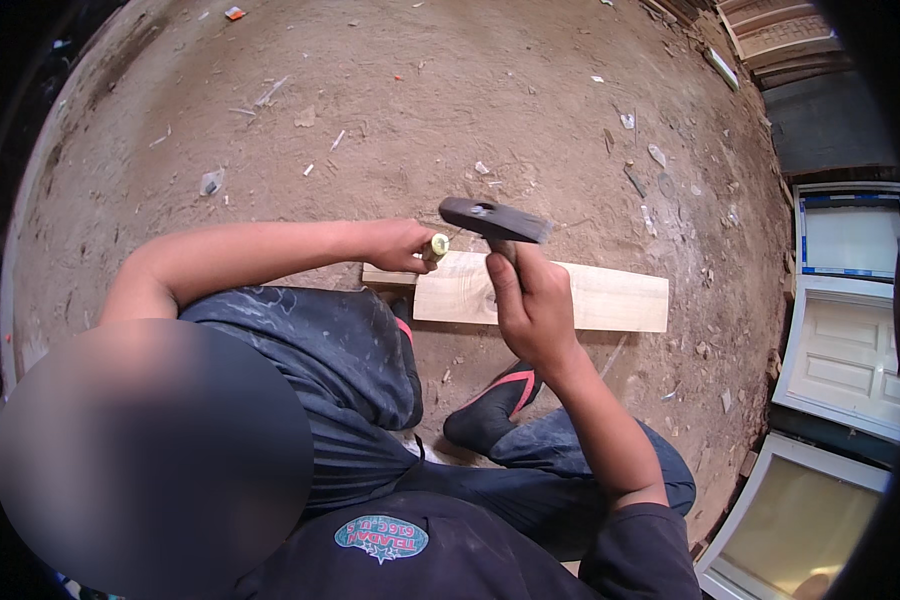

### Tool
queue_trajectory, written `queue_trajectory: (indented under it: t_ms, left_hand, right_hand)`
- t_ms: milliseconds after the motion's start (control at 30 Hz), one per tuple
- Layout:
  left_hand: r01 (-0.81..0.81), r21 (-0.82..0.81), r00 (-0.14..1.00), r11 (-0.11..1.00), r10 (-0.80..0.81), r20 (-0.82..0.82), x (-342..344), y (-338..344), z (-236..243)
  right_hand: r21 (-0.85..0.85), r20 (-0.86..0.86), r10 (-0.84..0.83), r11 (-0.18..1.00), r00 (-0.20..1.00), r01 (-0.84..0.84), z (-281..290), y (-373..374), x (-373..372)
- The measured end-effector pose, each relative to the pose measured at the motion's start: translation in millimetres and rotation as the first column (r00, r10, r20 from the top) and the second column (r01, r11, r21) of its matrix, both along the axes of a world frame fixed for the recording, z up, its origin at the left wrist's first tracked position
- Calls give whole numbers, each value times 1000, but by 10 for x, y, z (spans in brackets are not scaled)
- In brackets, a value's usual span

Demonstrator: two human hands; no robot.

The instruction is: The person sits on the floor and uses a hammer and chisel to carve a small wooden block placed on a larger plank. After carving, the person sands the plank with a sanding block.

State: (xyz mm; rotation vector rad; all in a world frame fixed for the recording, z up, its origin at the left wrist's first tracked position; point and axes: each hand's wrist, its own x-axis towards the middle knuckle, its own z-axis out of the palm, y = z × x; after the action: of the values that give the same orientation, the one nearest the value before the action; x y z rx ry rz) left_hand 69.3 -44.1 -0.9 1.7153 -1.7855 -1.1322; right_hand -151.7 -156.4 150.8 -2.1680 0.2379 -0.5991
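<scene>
My left hand [406, 245] is closed around what looks like a chisel [439, 243]. Only the round, pale yellow butt of its handle shows; the blade is hidden. It stands over a light wooden board [600, 297] lying across the ground in front of me. My right hand [536, 305] grips a hammer [495, 218] close below its head. The dark metal head is raised above the board, just right of the yellow handle and apart from it. A second piece of wood [388, 277] sits under the board's left end.
My feet, one in a dark shoe [485, 405] with red straps, are close to the board's near side. Bare dirt floor [370, 120] with scattered scraps spreads beyond. White-framed panels [842, 350] lean along the right side, near stacked timber [785, 30].
</scene>
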Motion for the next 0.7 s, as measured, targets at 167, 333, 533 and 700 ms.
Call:
queue_trajectory:
  t_ms: [167,333,533,700]
  left_hand:
    - [20,-5,999,1000,-20,28,-2,-63,91]
    - [-12,57,998,998,9,62,41,2,10]
    - [-132,-2,990,991,132,-51,-59,11,157]
    - [-230,-38,915,972,203,-348,-113,-82,424]
  right_hand:
    - [-252,-519,-80,966,851,-63,-548,-137,-45]
    - [-242,-372,-11,967,928,-86,-553,-207,-39]
    - [57,-202,37,998,979,-25,-511,-280,-80]
    - [101,-136,89,992,987,-75,-480,-325,-84]
